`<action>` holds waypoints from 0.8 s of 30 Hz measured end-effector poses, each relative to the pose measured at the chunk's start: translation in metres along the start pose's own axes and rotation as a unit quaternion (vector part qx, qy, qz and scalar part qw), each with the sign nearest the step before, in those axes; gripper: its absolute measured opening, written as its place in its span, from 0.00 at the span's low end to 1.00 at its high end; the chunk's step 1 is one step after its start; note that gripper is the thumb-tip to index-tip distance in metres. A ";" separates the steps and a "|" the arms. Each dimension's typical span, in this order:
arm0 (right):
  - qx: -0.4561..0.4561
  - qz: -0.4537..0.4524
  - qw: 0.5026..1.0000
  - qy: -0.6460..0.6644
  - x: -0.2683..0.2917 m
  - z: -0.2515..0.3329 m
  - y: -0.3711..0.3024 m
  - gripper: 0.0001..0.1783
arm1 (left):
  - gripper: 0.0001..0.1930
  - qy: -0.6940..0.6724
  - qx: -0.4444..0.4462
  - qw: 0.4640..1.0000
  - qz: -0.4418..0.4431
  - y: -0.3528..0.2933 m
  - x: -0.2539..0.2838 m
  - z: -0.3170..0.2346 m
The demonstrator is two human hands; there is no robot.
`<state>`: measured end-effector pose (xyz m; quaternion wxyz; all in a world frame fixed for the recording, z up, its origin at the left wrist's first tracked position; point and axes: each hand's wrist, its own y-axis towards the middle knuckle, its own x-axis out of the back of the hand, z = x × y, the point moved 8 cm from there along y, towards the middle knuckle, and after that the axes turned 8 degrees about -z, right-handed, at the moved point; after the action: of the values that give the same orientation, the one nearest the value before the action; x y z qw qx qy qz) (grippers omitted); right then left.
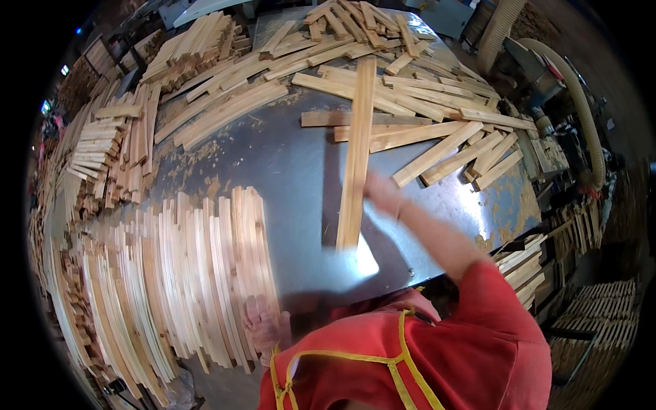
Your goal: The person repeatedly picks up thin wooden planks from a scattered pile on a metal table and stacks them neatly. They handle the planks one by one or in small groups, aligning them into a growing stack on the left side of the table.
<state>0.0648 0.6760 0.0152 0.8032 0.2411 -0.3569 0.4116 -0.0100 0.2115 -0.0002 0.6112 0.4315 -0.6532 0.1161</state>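
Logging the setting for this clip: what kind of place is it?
Most likely a woodworking shop. Cut wooden slats lie stacked in rows on a metal table, more loose slats are heaped behind, and a ribbed dust hose runs along the right.

Right arm stretched forward and up from a red sleeve, forearm bare, elbow nearly straight. Right hand (383, 195) blurred, fingers too smeared to tell whether curled or spread. Left hand (263, 326) low and close to the body, palm down, fingers (254, 311) extended forward and lying flat, slightly apart. Left forearm hidden beneath the chest.
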 end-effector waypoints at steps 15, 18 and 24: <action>0.058 0.228 0.891 -0.389 0.074 -0.154 0.014 0.35 | 0.43 -0.145 -0.088 0.973 0.157 0.082 -0.090 -0.205; 0.182 0.253 0.918 -0.246 0.028 -0.092 0.010 0.34 | 0.44 -0.116 -0.116 0.977 0.137 0.117 -0.104 -0.247; 0.122 0.034 0.980 -0.153 0.118 -0.138 0.111 0.24 | 0.46 -0.046 -0.087 0.967 0.234 0.146 -0.152 -0.283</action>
<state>0.0720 0.8880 0.0294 0.6892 0.3850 -0.4304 0.4376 0.0666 0.5559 -0.0181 0.5712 0.2172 -0.7711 0.1785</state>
